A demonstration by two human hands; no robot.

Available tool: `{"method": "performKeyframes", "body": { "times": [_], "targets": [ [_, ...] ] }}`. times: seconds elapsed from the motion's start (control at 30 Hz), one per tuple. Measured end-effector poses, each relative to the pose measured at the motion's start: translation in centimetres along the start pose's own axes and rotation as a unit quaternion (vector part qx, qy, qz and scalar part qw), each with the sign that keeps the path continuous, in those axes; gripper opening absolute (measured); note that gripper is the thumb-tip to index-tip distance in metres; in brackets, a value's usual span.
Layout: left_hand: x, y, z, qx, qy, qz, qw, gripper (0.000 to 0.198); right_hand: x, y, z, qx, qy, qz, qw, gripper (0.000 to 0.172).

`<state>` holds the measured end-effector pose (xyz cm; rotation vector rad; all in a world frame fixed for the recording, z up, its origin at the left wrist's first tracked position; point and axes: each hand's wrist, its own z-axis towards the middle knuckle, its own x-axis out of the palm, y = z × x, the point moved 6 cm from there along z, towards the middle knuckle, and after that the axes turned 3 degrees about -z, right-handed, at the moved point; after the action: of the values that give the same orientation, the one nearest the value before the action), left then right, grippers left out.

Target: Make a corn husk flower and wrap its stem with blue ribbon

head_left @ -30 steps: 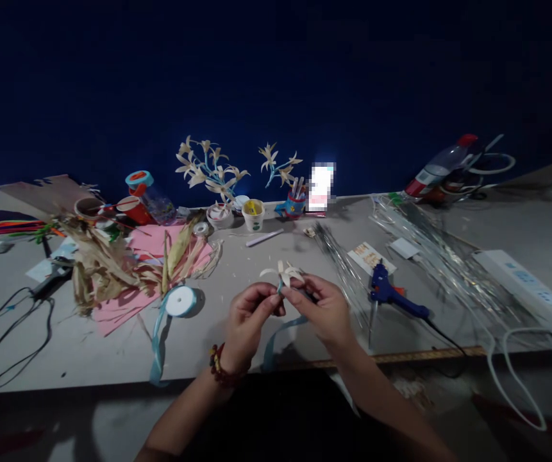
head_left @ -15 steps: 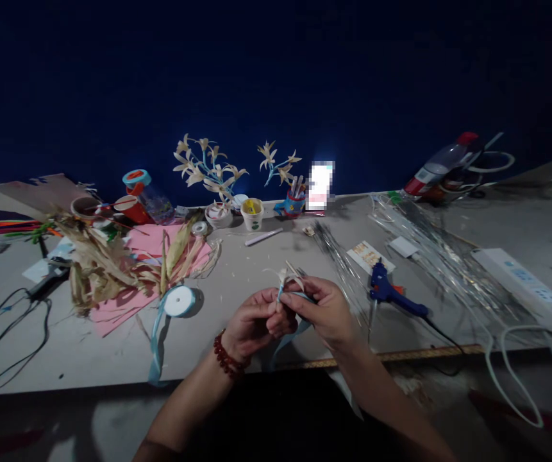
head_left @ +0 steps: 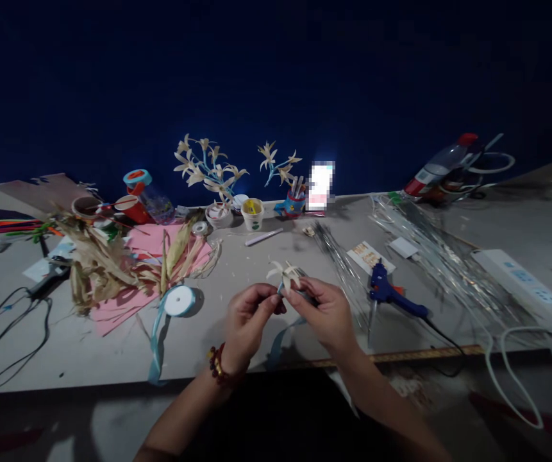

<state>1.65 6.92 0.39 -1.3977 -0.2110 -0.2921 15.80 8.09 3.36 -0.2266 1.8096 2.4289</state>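
Observation:
A pale husk flower (head_left: 286, 274) with thin petals stands up between my two hands, its stem wrapped in light blue. My left hand (head_left: 251, 321) pinches the stem just below the bloom, thumb against fingers. From the right, my right hand (head_left: 326, 314) closes its thumb and fingers by the flower's base. A loose blue ribbon (head_left: 280, 340) hangs below the hands over the table edge. To the left lies a white ribbon spool (head_left: 179, 301) with a blue tail. Finished flower branches (head_left: 208, 170) stand in a cup at the back.
A blue glue gun (head_left: 393, 292) and metal wires (head_left: 340, 260) lie on the right, with a power strip (head_left: 520, 282) beyond. Dried husks (head_left: 97, 263) cover pink paper (head_left: 145, 240) on the left. A lit phone (head_left: 320, 186) stands at the back.
The flower has turned, and its petals now show spread above the fingers. My left hand has shifted its fingers and rotated at the wrist. More of the hanging blue ribbon is visible.

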Motion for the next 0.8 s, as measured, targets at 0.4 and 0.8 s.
{"method": "performKeyframes", "body": {
  "times": [0.4,0.8],
  "targets": [
    [2.6,2.6,0.1,-0.273,0.124,-0.332,0.894,0.025,0.0,-1.0,-0.2,0.081,-0.006,0.087,0.993,0.01],
    [-0.5,0.6,1.1,-0.067,0.006,-0.039,0.997,0.017,-1.2,1.8,0.1,-0.054,0.006,-0.144,0.988,0.019]
  ]
}}
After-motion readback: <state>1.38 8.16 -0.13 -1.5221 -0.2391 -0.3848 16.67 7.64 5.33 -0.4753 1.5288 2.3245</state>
